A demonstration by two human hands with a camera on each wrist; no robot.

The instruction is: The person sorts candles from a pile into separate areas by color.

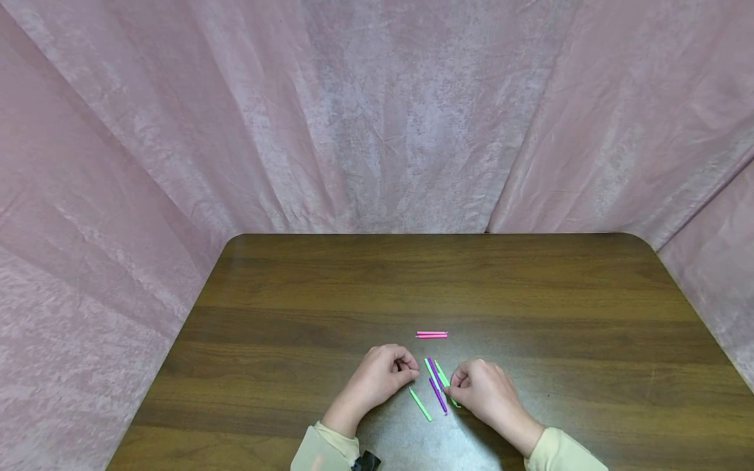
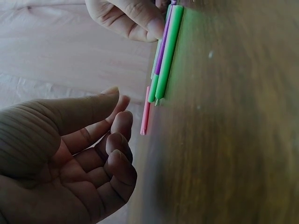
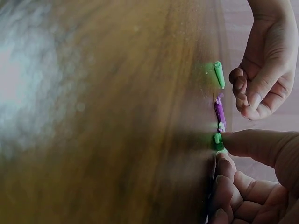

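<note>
Thin birthday candles lie on the wooden table between the two hands. My right hand (image 1: 487,390) pinches a green candle (image 3: 217,141) between thumb and forefinger, low at the table. That green candle is on the right of a loose cluster, where two purple candles (image 1: 438,396) and another green candle (image 1: 431,369) lie slanted side by side. My left hand (image 1: 379,378) rests at the cluster's left, fingers loosely curled and holding nothing. Just below its fingertips is a separate green candle (image 1: 420,404). Two pink candles (image 1: 432,336) lie parallel, sideways, beyond the cluster.
The brown table (image 1: 294,281) has rounded far corners. Pink velvety curtains (image 1: 383,118) hang behind it and on both sides. A small black object (image 1: 366,461) shows at the left wrist, by the sleeve cuff.
</note>
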